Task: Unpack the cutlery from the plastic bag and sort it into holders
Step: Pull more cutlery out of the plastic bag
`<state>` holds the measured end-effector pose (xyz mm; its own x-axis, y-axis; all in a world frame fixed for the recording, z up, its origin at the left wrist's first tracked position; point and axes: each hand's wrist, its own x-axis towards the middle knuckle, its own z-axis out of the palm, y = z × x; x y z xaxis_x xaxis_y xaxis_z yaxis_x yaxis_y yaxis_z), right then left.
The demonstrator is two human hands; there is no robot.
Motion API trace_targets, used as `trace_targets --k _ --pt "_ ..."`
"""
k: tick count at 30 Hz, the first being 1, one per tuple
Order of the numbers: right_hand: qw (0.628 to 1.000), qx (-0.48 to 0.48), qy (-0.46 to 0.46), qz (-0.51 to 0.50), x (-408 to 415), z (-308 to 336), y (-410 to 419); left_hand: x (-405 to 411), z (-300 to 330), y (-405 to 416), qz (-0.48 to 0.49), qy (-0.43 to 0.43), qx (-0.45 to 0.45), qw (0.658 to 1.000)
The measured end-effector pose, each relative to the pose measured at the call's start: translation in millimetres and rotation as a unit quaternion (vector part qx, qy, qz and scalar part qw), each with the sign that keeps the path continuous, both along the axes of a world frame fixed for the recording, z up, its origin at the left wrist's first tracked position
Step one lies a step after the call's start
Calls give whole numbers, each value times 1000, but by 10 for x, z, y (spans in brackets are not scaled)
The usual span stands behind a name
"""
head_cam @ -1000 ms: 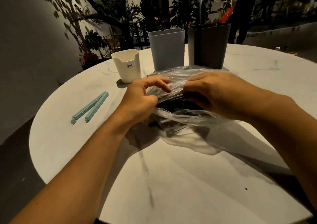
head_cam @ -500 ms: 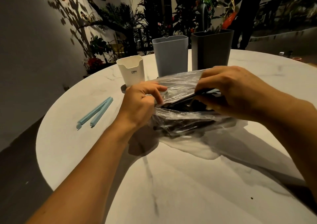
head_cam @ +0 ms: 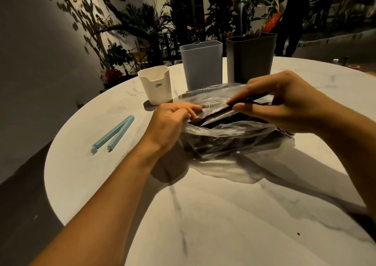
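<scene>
A clear plastic bag full of dark cutlery lies on the round marble table. My left hand grips the bag's left edge with curled fingers. My right hand pinches a dark piece of cutlery between thumb and fingers at the bag's mouth, its far end still inside. Behind the bag stand three holders: a short white one, a tall blue-grey one and a tall dark grey one.
A light blue bag clip lies open on the table to the left of my left arm. Plants and a dark wall ring the table's far side. The table edge curves close at the left.
My right hand has lifted and drawn back to the right, pulling a dark piece of cutlery partway out of the bag. My left hand stays holding the bag's edge.
</scene>
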<state>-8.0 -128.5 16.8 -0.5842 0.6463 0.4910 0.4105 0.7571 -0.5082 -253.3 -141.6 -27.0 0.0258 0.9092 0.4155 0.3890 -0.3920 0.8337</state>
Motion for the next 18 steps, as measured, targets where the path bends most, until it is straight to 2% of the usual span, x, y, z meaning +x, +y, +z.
trace_targets --k 6,15,18 --pt "1000 -6 21 -21 104 45 45 -36 -15 -10 100 76 -1 992" --pt "999 -32 39 -21 166 55 73 -63 -25 57 235 73 -6 969" --pt "997 -22 67 -31 152 41 72 -67 -19 61 231 31 -12 972"
